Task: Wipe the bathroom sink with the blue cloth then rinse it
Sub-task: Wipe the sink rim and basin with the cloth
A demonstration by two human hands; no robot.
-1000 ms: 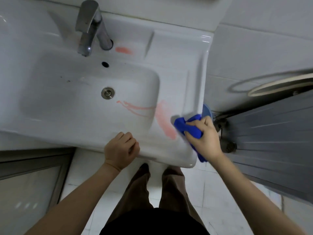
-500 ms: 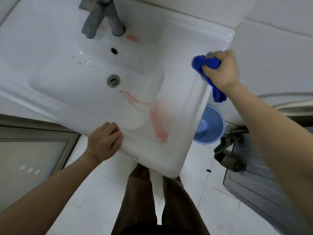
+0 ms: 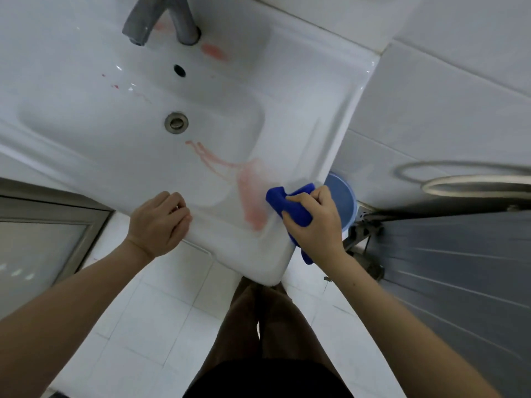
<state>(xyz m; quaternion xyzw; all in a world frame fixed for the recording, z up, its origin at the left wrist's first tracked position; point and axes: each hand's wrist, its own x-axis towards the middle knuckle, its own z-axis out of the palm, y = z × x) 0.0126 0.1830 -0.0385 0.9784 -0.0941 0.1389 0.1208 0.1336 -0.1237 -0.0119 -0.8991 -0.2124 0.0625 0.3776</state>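
Observation:
The white bathroom sink fills the upper left, with a metal faucet at the back and a round drain in the basin. A pink smear runs from below the drain to the front right rim, and a pink spot lies beside the faucet base. My right hand is shut on the bunched blue cloth, pressed on the front right rim just right of the smear. My left hand rests on the sink's front edge, fingers curled, holding nothing.
A blue bucket stands on the floor beyond the sink's right side. A grey door with a metal fitting is at the right, a tiled wall above it. My legs stand on white floor tiles below the sink.
My right hand has swept the cloth from the sink's back right corner down to the front right rim beside the pink smear. My left hand stays on the front edge.

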